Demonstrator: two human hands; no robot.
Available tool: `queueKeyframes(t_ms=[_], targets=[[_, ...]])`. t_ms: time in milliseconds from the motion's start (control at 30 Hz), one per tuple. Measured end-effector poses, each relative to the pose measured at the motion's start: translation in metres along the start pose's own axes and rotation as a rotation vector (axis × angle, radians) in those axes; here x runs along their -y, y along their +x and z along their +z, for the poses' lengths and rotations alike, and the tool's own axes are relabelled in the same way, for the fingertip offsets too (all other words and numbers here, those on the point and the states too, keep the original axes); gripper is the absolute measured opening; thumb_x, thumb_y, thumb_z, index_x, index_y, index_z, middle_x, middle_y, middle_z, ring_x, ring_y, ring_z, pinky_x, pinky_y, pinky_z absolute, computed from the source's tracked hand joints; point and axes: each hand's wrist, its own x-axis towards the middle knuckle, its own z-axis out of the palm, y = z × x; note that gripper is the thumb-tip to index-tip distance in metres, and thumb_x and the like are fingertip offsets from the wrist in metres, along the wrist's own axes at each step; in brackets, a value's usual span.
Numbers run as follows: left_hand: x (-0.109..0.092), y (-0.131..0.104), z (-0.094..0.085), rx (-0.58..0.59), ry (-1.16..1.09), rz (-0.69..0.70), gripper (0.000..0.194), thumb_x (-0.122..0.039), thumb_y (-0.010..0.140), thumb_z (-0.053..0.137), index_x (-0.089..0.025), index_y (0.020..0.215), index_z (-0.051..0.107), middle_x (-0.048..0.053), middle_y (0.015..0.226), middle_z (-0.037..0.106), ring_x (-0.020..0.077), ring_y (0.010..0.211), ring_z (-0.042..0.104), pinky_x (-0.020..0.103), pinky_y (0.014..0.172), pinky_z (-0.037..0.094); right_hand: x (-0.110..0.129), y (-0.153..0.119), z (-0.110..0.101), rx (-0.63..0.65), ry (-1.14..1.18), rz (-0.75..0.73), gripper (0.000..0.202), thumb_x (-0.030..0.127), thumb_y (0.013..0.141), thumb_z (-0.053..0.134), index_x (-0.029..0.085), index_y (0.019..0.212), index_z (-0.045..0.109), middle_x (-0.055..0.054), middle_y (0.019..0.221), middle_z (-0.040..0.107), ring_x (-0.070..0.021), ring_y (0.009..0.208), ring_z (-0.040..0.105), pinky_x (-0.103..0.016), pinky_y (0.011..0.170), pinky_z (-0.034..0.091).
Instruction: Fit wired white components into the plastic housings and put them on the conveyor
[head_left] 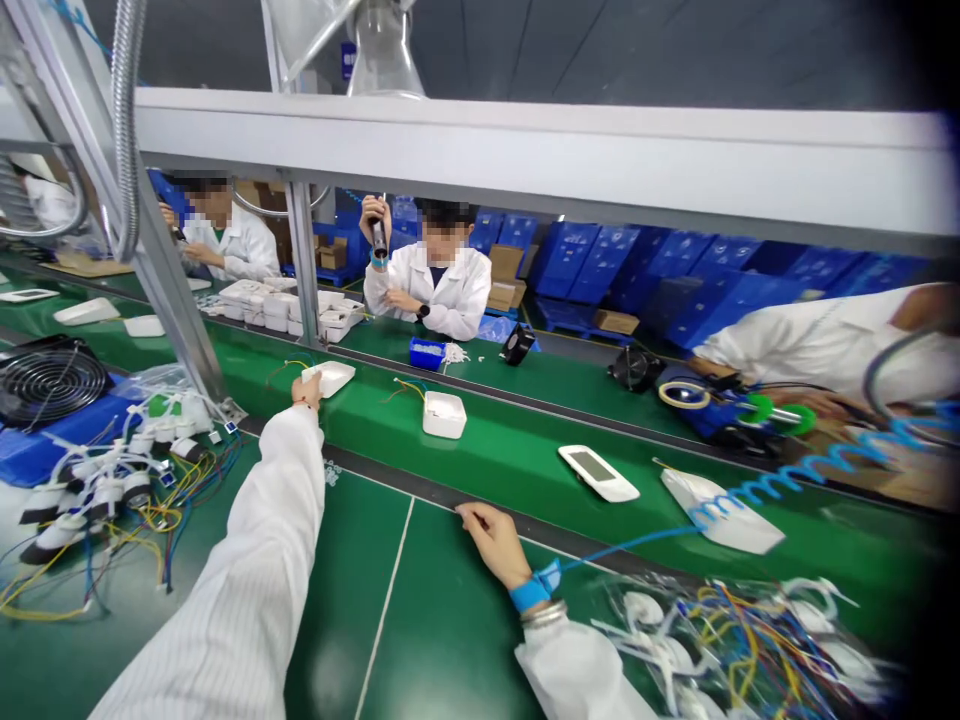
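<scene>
My left hand (pixel 306 390) reaches onto the green conveyor belt (pixel 517 440), its fingers closed on the near edge of a white plastic housing (pixel 332 378) with thin coloured wires beside it. Above the belt's near edge, my right hand (pixel 495 540) has its fingers bent together, and whatever they may hold is too small to make out. A blue strap with a coiled cord circles the right wrist. Between the hands, further up the belt, lies a square white housing (pixel 444 415) with wires. A white panel with a grey window (pixel 598 473) lies to its right.
Wired parts lie in piles at left (pixel 112 490) and lower right (pixel 742 650). A black fan (pixel 56 380) rests on a blue bin. A wrapped white part (pixel 721 510) is on the belt. Across it, people in white coats work; a metal post (pixel 169 210) stands left.
</scene>
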Motion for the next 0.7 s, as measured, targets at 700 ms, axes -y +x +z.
queueKeyframes(t_ms=[700], targets=[[0.010, -0.119, -0.227, -0.322, 0.495, 0.419, 0.022, -0.031, 0.083, 0.056, -0.013, 0.094, 0.059, 0.007, 0.108, 0.057, 0.0234, 0.108, 0.049, 0.049, 0.095, 0.034, -0.017, 0.002, 0.000, 0.102, -0.075, 0.127, 0.032, 0.060, 0.064, 0.052, 0.034, 0.074, 0.068, -0.009, 0.091, 0.070, -0.0306, 0.087, 0.063, -0.039, 0.074, 0.049]])
